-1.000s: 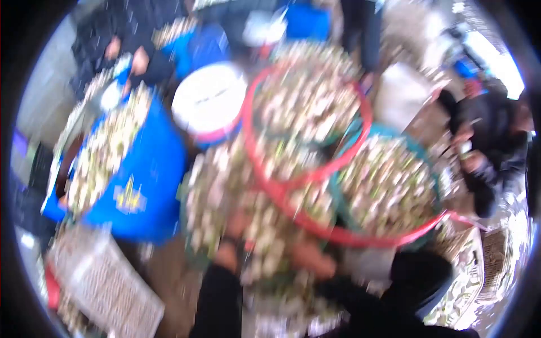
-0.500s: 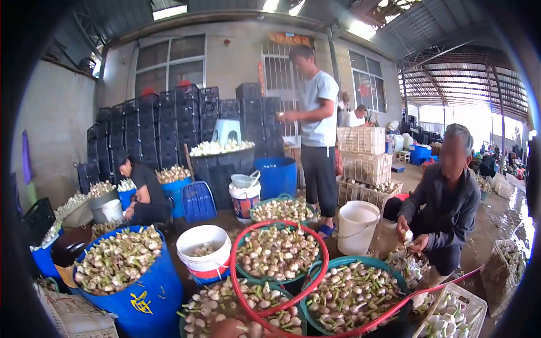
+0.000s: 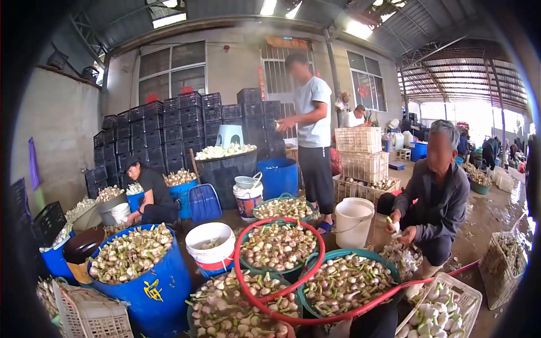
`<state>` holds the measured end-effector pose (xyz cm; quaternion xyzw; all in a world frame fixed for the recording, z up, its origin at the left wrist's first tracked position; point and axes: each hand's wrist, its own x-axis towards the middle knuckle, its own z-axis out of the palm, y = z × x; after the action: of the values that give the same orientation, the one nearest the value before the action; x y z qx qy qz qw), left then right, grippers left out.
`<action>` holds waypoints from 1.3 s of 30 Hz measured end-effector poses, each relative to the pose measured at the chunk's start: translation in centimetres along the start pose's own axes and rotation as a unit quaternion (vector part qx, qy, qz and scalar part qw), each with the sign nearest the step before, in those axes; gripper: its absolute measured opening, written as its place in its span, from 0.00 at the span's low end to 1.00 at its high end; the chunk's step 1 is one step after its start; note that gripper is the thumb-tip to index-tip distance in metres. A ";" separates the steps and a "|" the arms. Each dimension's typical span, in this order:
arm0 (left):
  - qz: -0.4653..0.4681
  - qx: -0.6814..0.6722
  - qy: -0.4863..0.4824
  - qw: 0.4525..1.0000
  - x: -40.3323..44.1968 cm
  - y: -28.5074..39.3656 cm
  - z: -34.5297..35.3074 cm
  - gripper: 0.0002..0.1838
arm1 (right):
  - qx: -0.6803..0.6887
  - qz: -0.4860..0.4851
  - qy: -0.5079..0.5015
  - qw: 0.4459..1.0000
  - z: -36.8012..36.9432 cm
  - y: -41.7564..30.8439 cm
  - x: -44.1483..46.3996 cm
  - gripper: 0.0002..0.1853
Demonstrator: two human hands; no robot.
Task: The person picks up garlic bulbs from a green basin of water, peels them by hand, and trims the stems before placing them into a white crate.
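At the bottom edge, a sliver of my right hand (image 3: 289,330) shows beside a green tub (image 3: 190,315) of garlic bulbs (image 3: 236,307) standing in murky water. Most of that hand is cut off, so its fingers and anything in them are hidden. My left hand is outside the view. A looped red hose (image 3: 315,288) lies across this tub and two more green tubs of garlic, one behind (image 3: 319,254) and one to the right (image 3: 398,270). Peeled white garlic (image 3: 437,318) fills a white crate (image 3: 470,298) at the lower right.
A blue barrel (image 3: 169,293) of garlic stands at the left, near a white bucket (image 3: 211,234). At the right a seated person (image 3: 431,197) handles a garlic bulb. Another person (image 3: 314,124) stands behind the tubs, by stacked black crates (image 3: 152,132).
The view has shifted slightly. The hand at the bottom edge has gone from over the near tub to its right side. The seated person's hands have moved a little on the garlic.
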<state>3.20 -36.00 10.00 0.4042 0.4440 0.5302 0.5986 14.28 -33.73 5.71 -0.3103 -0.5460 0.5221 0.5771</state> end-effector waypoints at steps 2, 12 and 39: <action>0.014 -0.013 -0.004 1.000 0.4 -1.1 -0.4 0.18 | -0.151 -0.061 0.003 0.987 0.2 -0.8 -0.7 0.36; 0.092 0.070 0.135 0.984 4.0 -5.2 -2.2 0.10 | 0.017 0.067 0.052 0.996 0.6 0.8 -0.2 0.35; 0.044 0.133 0.222 0.965 1.2 -0.2 -6.2 0.10 | 0.281 0.467 -0.168 0.821 0.6 -3.5 1.2 0.22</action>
<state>-2.65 -34.79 7.98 0.3710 0.6145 0.5685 0.4019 14.50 -33.63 9.45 -0.2603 -0.2532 0.9040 0.2256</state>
